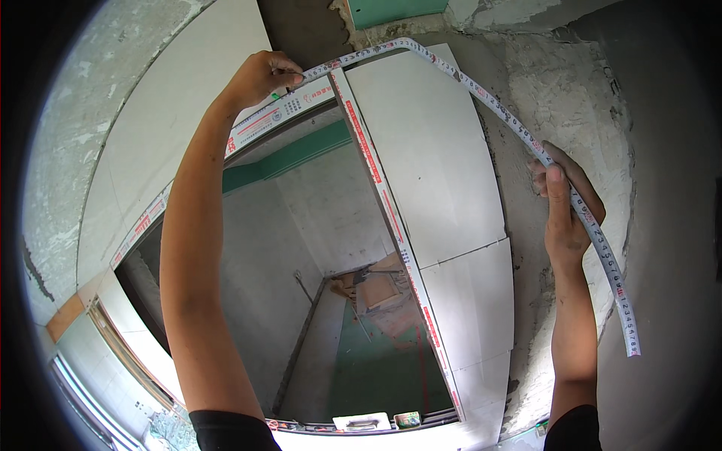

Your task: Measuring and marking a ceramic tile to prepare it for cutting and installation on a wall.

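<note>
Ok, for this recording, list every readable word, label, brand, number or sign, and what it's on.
Printed text isn't copied out here, so nothing is quoted:
Tape measure: black and red digits along its pale blade, partly legible.
Frame's top strip: red and dark printing on white, mostly too small.
Frame's right-hand strip: red blocks and dark print, too small to read.

My white tape measure [492,104] is flashing black and red markings! Red patches are dotting the frame strip [390,210]; my sleeves [229,432] are showing black.
</note>
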Tool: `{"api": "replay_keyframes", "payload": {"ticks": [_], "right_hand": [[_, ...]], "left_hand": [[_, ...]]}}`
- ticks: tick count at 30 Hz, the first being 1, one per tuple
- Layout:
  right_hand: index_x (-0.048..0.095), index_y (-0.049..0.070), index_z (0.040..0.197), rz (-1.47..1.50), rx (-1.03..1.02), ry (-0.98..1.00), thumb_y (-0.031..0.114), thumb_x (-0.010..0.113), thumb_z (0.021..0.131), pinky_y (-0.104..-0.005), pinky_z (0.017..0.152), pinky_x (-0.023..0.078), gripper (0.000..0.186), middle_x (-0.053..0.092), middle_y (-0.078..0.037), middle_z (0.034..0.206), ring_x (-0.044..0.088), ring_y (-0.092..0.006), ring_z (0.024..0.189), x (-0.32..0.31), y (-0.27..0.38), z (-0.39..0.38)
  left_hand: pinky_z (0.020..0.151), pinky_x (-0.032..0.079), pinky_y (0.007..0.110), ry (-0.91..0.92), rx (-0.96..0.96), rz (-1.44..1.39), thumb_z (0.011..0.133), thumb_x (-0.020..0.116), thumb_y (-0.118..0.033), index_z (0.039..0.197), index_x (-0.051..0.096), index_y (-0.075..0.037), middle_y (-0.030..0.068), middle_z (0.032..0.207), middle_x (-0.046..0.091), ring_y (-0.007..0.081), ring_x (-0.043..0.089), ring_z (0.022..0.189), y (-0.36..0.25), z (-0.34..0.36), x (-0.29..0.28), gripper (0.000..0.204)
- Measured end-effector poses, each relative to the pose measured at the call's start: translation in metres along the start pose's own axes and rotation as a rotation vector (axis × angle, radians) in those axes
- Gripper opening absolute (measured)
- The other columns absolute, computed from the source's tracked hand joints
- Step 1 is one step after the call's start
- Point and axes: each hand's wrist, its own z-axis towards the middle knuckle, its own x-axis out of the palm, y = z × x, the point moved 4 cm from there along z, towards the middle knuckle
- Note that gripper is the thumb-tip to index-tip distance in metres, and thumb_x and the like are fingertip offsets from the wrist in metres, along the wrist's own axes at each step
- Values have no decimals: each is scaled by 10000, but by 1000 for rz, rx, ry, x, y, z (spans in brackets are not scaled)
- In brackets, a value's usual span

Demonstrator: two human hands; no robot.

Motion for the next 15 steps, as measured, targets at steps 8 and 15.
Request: {"api": "replay_keyframes", "payload": {"ticks": [8, 15], "right_hand": [[793, -11, 1263, 12, -17, -5, 273, 647, 1149, -328, 791, 663, 339, 838, -161, 1014, 827, -212, 926, -1, -3, 1], [796, -9, 1259, 10, -18, 0, 255, 647, 1148, -326, 767, 659, 323, 837, -164, 1008, 829, -220, 923, 0, -1, -1]], "left_hand": [[797, 560, 365, 1, -21, -48, 997, 826, -153, 1092, 863, -27, 86, 958, 763, 190, 717, 832, -4, 0, 1, 162], [792, 564, 365, -31, 54, 7, 996, 826, -148, 1101, 862, -30, 86, 961, 763, 183, 724, 810, -2, 1, 0, 161]]}}
